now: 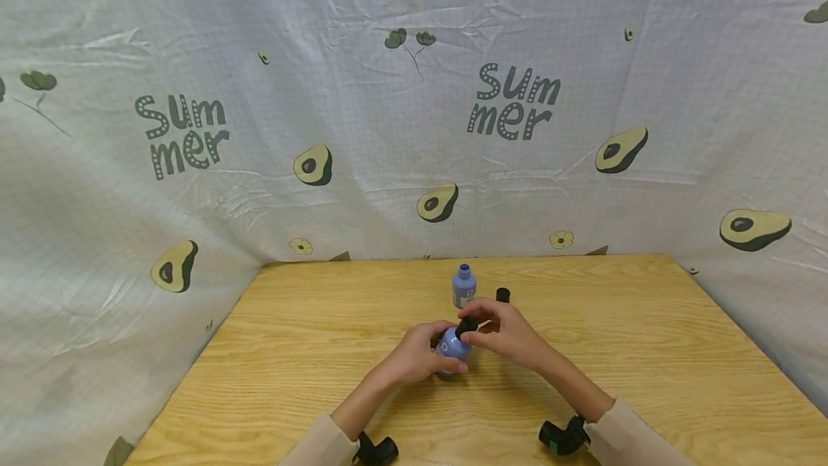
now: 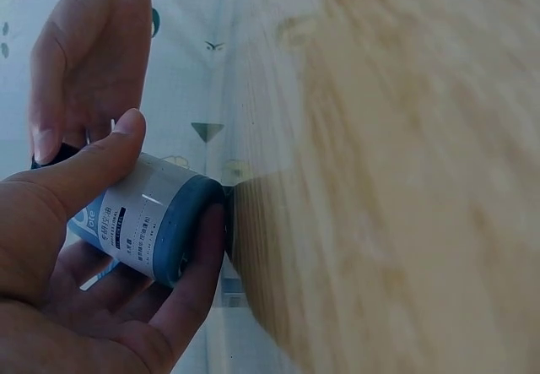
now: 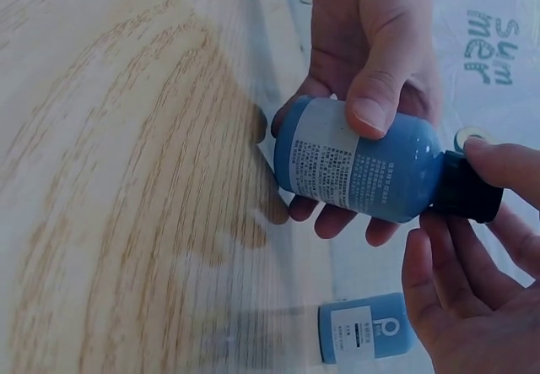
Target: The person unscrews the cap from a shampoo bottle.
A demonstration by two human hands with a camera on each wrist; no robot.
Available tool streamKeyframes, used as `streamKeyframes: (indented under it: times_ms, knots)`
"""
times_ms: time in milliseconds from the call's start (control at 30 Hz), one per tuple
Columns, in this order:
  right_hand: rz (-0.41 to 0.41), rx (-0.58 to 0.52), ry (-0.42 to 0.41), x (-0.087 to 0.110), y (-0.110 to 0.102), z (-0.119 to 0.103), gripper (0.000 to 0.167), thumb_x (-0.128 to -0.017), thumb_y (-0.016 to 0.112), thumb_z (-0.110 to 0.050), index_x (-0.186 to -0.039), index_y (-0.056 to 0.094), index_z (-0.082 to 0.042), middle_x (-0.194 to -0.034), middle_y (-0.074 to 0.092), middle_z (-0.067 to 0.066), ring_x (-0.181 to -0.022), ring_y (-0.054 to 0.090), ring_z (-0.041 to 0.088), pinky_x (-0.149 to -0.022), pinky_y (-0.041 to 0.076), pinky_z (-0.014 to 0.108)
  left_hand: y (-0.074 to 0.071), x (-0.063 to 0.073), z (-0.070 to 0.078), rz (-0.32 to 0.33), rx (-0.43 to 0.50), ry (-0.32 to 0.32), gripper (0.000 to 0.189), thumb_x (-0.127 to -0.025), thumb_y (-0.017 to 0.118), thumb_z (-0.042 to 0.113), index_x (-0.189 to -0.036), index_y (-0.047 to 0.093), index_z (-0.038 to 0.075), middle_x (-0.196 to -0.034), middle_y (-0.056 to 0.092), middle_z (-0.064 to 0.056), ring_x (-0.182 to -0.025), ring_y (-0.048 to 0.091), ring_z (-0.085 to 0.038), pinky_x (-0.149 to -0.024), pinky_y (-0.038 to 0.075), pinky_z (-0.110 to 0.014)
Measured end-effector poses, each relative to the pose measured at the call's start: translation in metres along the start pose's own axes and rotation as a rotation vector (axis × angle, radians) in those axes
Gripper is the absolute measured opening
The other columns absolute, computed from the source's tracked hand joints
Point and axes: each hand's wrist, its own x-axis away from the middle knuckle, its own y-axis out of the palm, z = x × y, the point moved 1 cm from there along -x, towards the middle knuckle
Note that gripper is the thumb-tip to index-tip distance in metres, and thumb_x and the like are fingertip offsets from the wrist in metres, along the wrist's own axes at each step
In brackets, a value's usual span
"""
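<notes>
A small blue bottle (image 1: 453,348) with a white printed label is tilted just over the wooden table. My left hand (image 1: 422,355) grips its body, thumb on one side and fingers round the other. At the bottle's neck sits a black cap (image 3: 467,187), which my right hand (image 1: 501,331) pinches between thumb and fingers. In the right wrist view, the left hand's thumb lies across the label near the shoulder. A second blue bottle (image 1: 463,288) stands upright without a cap behind the hands. Beside it is another black cap (image 1: 502,295), its lower part hidden by the right hand.
The wooden table (image 1: 310,329) runs back to a white cloth (image 1: 362,99) printed with avocados and lettering. Black wrist devices are strapped below both sleeves, the left one (image 1: 377,450) and the right one (image 1: 561,437) close to the table's near side.
</notes>
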Motion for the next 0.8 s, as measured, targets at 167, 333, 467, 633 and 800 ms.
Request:
streamKeyframes:
  times_ms: [167, 333, 467, 633, 800]
  knots:
    - [-0.022, 0.002, -0.027, 0.0003, -0.0004, 0.0001, 0.034, -0.097, 0.071, -0.009, -0.127, 0.064, 0.005, -0.123, 0.067, 0.022, -0.107, 0.065, 0.010, -0.089, 0.056, 0.024, -0.0002, 0.0000, 0.0000, -0.002, 0.002, 0.002, 0.051, -0.086, 0.086, 0.017, -0.132, 0.067, 0.008, -0.127, 0.071, -0.007, -0.113, 0.066, -0.019, -0.094, 0.055, -0.037]
    - [-0.035, 0.001, -0.046, 0.0003, -0.0002, -0.0008, 0.034, -0.096, 0.071, -0.006, -0.128, 0.065, 0.002, -0.123, 0.067, 0.020, -0.108, 0.065, 0.012, -0.090, 0.056, 0.025, -0.0002, -0.0003, -0.0009, -0.008, 0.013, 0.007, 0.048, -0.087, 0.085, 0.016, -0.130, 0.067, 0.008, -0.126, 0.071, -0.008, -0.114, 0.067, -0.019, -0.094, 0.055, -0.037]
    - [-0.020, 0.009, -0.027, -0.0003, 0.0002, 0.0004, 0.033, -0.096, 0.073, -0.010, -0.127, 0.066, -0.003, -0.122, 0.068, 0.018, -0.107, 0.065, 0.011, -0.089, 0.056, 0.026, -0.0005, -0.0003, -0.0010, -0.009, 0.020, 0.011, 0.049, -0.087, 0.085, 0.016, -0.131, 0.067, 0.008, -0.126, 0.071, -0.008, -0.114, 0.067, -0.019, -0.094, 0.055, -0.037]
    - [-0.006, 0.029, -0.005, -0.0009, 0.0000, 0.0022, 0.035, -0.096, 0.074, -0.014, -0.126, 0.065, -0.001, -0.121, 0.068, 0.018, -0.104, 0.065, 0.012, -0.087, 0.056, 0.025, -0.0005, -0.0007, -0.0012, -0.008, 0.030, 0.012, 0.048, -0.087, 0.085, 0.015, -0.130, 0.068, 0.008, -0.126, 0.072, -0.008, -0.113, 0.067, -0.018, -0.093, 0.055, -0.035]
    - [-0.022, 0.020, -0.024, -0.0010, -0.0005, -0.0004, 0.032, -0.096, 0.072, -0.009, -0.126, 0.066, -0.001, -0.122, 0.067, 0.020, -0.106, 0.065, 0.012, -0.089, 0.056, 0.025, -0.0004, -0.0010, -0.0005, -0.005, 0.019, 0.018, 0.049, -0.087, 0.085, 0.015, -0.131, 0.067, 0.008, -0.127, 0.071, -0.008, -0.114, 0.066, -0.018, -0.094, 0.055, -0.035]
